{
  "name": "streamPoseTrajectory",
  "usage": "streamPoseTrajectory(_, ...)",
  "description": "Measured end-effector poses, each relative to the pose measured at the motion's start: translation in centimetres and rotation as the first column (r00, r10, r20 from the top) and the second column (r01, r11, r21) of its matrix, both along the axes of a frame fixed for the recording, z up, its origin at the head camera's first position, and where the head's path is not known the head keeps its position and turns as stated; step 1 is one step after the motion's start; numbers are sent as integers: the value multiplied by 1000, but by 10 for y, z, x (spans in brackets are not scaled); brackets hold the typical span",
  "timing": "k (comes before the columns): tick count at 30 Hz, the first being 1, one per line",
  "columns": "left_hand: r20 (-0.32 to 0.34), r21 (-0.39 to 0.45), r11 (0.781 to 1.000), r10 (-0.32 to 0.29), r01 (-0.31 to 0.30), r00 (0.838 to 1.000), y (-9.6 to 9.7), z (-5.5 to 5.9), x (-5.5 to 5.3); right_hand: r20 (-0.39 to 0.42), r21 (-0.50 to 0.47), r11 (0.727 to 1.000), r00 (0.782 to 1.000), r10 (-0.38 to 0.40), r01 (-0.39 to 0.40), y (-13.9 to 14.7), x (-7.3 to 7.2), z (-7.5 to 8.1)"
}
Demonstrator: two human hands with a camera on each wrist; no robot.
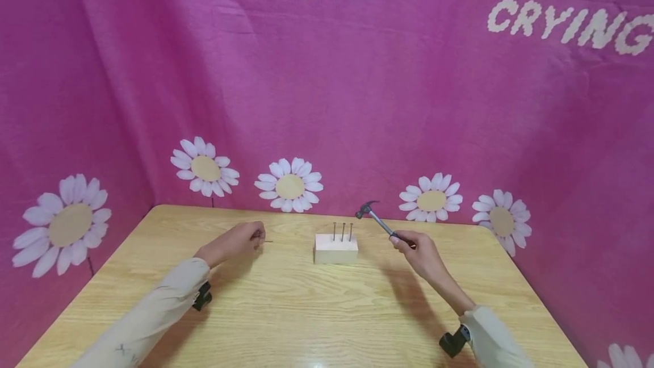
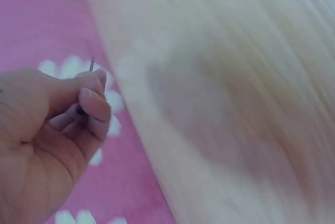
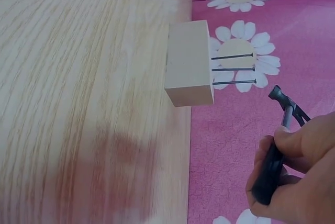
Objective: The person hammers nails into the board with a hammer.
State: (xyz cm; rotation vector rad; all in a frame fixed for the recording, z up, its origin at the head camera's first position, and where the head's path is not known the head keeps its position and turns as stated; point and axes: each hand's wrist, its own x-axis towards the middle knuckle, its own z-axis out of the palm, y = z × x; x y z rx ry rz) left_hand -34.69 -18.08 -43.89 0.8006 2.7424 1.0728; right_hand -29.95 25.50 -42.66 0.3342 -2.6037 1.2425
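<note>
A pale wooden block (image 1: 335,256) sits on the table, with three nails (image 3: 233,69) standing upright in its top, their heads well above the wood. Left of the block, my left hand (image 1: 236,243) pinches a single nail (image 2: 92,65) between thumb and fingertips; its thin end sticks out, and the rest is hidden in the fingers. My right hand (image 1: 422,253) grips a claw hammer (image 1: 379,221) by its black handle, to the right of the block. The hammer head (image 3: 277,94) is raised near the nails, apart from them.
The light wood-grain table (image 1: 286,311) carries the block. A pink cloth (image 1: 357,101) printed with daisies and white lettering hangs behind the table and on both sides. Small black cameras (image 1: 455,341) are worn on both wrists.
</note>
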Motion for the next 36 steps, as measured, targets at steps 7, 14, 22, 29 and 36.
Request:
streamPoseTrajectory(7, 38, 273, 962, 3, -14, 999, 46, 13, -12, -12, -18, 1000, 1000, -2, 1, -1, -1, 4)
streamPoseTrajectory(14, 45, 352, 936, -25, 8, 999, 86, 10, -14, -6, -40, 999, 1000, 1, -1, -4, -5, 4)
streamPoseTrajectory(22, -26, 188, 981, -39, 44, 999, 114, 7, -14, 13, -48, 999, 1000, 5, -4, -9, -5, 4)
streamPoseTrajectory(29, -67, 98, 994, -41, 48, 997, 124, 17, -17, 4, -32, 999, 1000, -4, 4, -9, -2, 5)
streamPoseTrajectory(36, -51, 177, 983, -39, 48, 998, 131, 11, -20, -3, -44, 999, 1000, -30, 30, -10, 0, 8)
